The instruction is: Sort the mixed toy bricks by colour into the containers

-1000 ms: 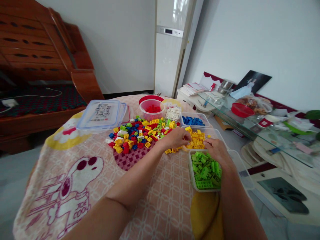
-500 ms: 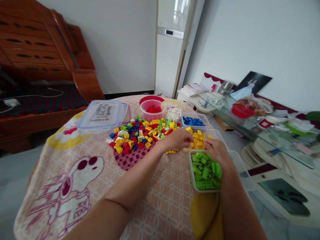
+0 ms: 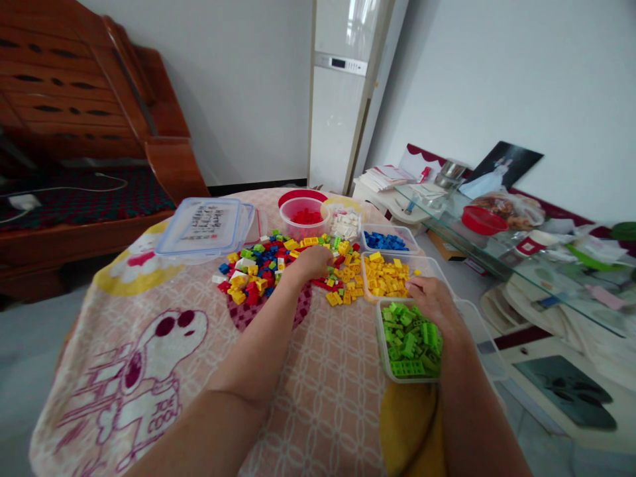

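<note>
My left hand (image 3: pixel 316 261) reaches into the mixed pile of toy bricks (image 3: pixel 258 265). Its fingers curl down among the bricks, and what lies under the fingertips is hidden. My right hand (image 3: pixel 433 299) is at the right side of the clear box of yellow bricks (image 3: pixel 387 277). Thumb and finger are pinched together at the rim; whether they grip the rim or a small brick is unclear. Below that wrist stands a box of green bricks (image 3: pixel 410 341). Loose yellow bricks (image 3: pixel 345 291) lie between the pile and the yellow box.
Farther back are a box of blue bricks (image 3: pixel 386 241), a heap of white bricks (image 3: pixel 346 225) and a round tub (image 3: pixel 304 222) holding red bricks. Clear lids (image 3: pixel 203 225) rest at the far left of the cloth-covered table (image 3: pixel 318 391). A glass shelf (image 3: pixel 536 271) stands at right.
My left hand has moved left from above the yellow box to the mixed pile, uncovering the yellow bricks in the box. My right hand has stayed at the box's right side.
</note>
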`<state>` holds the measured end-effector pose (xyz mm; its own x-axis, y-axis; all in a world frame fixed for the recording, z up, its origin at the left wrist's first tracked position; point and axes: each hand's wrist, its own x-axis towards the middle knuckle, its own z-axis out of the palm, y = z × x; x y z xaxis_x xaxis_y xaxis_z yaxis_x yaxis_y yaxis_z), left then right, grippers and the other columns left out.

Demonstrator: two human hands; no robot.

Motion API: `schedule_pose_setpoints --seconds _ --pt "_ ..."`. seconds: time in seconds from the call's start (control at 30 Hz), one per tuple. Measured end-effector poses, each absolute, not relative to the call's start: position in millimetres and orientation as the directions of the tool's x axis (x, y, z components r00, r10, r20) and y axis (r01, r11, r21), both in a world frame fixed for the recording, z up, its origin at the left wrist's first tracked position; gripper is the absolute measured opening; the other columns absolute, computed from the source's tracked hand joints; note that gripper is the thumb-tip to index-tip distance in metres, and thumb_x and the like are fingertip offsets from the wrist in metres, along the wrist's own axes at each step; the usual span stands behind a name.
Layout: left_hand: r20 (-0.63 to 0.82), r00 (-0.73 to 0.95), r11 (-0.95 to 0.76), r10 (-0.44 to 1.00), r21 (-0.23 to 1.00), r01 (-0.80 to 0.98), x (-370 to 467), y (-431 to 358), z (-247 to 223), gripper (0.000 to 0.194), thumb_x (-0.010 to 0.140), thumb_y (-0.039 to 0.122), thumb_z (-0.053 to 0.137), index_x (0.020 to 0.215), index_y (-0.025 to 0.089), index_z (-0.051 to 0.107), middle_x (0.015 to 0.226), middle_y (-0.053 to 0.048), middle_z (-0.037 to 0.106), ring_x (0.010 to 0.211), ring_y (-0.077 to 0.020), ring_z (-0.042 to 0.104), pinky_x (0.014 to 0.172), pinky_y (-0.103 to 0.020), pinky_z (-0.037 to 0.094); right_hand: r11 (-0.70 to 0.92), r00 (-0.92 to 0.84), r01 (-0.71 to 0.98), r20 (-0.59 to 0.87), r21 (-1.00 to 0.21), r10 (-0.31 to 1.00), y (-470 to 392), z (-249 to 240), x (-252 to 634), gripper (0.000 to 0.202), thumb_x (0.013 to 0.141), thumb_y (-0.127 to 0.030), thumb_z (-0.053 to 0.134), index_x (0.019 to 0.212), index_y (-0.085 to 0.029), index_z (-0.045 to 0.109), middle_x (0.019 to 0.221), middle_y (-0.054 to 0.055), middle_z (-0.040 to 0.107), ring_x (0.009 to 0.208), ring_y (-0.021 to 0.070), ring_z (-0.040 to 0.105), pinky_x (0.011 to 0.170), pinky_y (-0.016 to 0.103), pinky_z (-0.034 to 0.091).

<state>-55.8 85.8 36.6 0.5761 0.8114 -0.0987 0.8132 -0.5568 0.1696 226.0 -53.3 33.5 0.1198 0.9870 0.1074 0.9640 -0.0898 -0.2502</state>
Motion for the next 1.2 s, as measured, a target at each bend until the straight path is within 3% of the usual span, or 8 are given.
schedule_pose_setpoints --seconds 0.13,0.33,0.57,0.77,0.97,1.1,1.2 --pt "-0.026 0.585 -0.567 0.811 0.213 0.796 -50.6 85.5 35.7 0.030 0.074 0.009 0.060 0.095 0.017 0.080 0.092 -0.009 0.077 0.090 -0.0216 0.070 0.076 -0.026 0.049 -0.095 0.124 0.960 0.094 -0.264 0.988 -54.3 35.6 224.6 0.033 0.092 -0.028 0.046 0.077 -0.017 0.073 0.077 0.009 0.072 0.071 0.0182 0.059 0.066 0.027 0.036" --pt "0.044 0.512 -0.485 0.858 0.397 0.779 -59.9 92.9 39.3 0.034 0.074 0.013 0.063 0.104 0.017 0.079 0.086 -0.004 0.078 0.078 -0.0170 0.069 0.072 -0.023 0.049 -0.076 0.106 0.962 0.105 -0.261 0.989 -54.1 32.6 226.1 0.033 0.092 -0.027 0.046 0.075 -0.017 0.072 0.078 0.009 0.072 0.071 0.0180 0.059 0.066 0.028 0.036" --pt "0.126 0.649 -0.598 0.750 0.547 0.586 -40.7 74.0 53.8 0.031 0.080 0.016 0.063 0.105 0.016 0.081 0.075 -0.001 0.075 0.067 -0.0129 0.063 0.070 -0.023 0.046 -0.099 0.127 0.959 0.093 -0.266 0.988 -54.4 34.4 225.2 0.032 0.092 -0.028 0.046 0.078 -0.017 0.074 0.078 0.009 0.073 0.070 0.0179 0.059 0.066 0.027 0.037" --pt "0.220 0.820 -0.755 0.527 0.564 0.334 -4.5 36.6 60.1 0.033 0.082 0.012 0.062 0.109 0.020 0.080 0.092 -0.003 0.079 0.075 -0.0130 0.066 0.075 -0.023 0.047 -0.091 0.121 0.959 0.099 -0.268 0.988 -53.1 30.3 228.4 0.033 0.092 -0.028 0.047 0.083 -0.017 0.076 0.084 0.010 0.075 0.073 0.0188 0.061 0.067 0.028 0.038" --pt "0.213 0.932 -0.826 0.293 0.547 0.135 22.1 1.7 57.8 0.031 0.086 0.012 0.063 0.111 0.021 0.079 0.095 -0.004 0.079 0.083 -0.0145 0.069 0.079 -0.022 0.048 -0.073 0.111 0.962 0.135 -0.263 0.985 -52.2 23.8 231.4 0.034 0.092 -0.028 0.046 0.078 -0.018 0.075 0.081 0.009 0.075 0.074 0.0186 0.061 0.066 0.028 0.037" --pt "0.223 0.938 -0.830 0.267 0.547 0.106 26.8 -0.8 54.4 0.029 0.087 0.014 0.065 0.111 0.020 0.078 0.096 -0.004 0.080 0.083 -0.0147 0.070 0.080 -0.022 0.048 -0.085 0.118 0.959 0.108 -0.271 0.987 -52.1 26.1 231.0 0.034 0.091 -0.027 0.045 0.077 -0.017 0.075 0.081 0.010 0.075 0.073 0.0189 0.061 0.066 0.028 0.037" --pt "0.262 0.901 -0.841 0.346 0.513 0.173 15.9 14.5 57.3 0.027 0.085 0.013 0.065 0.107 0.019 0.080 0.099 -0.005 0.080 0.087 -0.0161 0.071 0.081 -0.023 0.048 -0.072 0.104 0.960 0.105 -0.271 0.989 -52.0 29.4 230.1 0.033 0.091 -0.027 0.047 0.080 -0.016 0.075 0.083 0.010 0.075 0.073 0.0189 0.061 0.067 0.028 0.038"
